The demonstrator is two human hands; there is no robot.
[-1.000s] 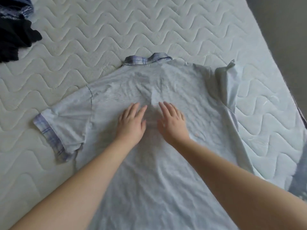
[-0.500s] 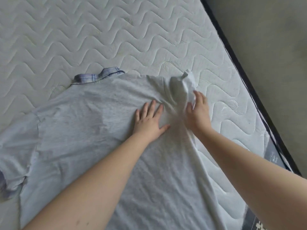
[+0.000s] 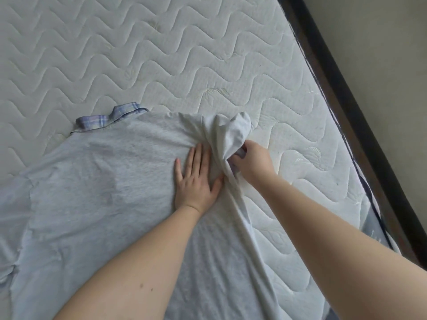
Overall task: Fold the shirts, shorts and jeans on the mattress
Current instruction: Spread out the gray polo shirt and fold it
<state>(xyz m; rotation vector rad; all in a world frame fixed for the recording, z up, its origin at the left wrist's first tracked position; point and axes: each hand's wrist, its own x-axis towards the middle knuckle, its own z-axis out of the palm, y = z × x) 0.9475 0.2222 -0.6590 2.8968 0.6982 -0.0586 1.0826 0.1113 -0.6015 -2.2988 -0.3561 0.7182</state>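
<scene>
A light grey polo shirt with a blue plaid collar lies back-up and spread on the white quilted mattress. My left hand presses flat on the shirt near its right shoulder, fingers straight. Just to its right, my right hand grips the shirt's right sleeve, which is bunched and lifted off the mattress. The left sleeve runs out of view at the lower left.
The mattress's right edge has dark piping and drops to a dark strip beside a grey floor. Bare quilted mattress stretches beyond the collar and to the right of the shirt.
Both hands have slid from the shirt's middle to its right shoulder. My right hand has gone from flat to gripping the right sleeve, lifting it. The view has swung right.
</scene>
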